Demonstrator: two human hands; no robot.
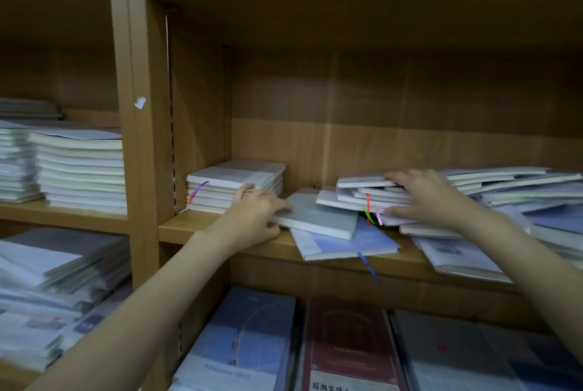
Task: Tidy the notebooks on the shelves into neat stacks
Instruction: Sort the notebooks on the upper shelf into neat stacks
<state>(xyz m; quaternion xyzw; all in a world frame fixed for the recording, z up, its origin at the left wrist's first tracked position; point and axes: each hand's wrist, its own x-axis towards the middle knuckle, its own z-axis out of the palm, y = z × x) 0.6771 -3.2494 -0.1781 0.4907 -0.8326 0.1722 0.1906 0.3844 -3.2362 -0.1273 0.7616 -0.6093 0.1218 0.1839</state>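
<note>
Head – left hand (252, 217) gripping grey notebook (318, 217)

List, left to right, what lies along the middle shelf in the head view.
Neat stack of notebooks → left hand → grey notebook → right hand on the messy pile.

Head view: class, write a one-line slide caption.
Left hand grips a grey notebook; right hand clasps a messy pile.
</note>
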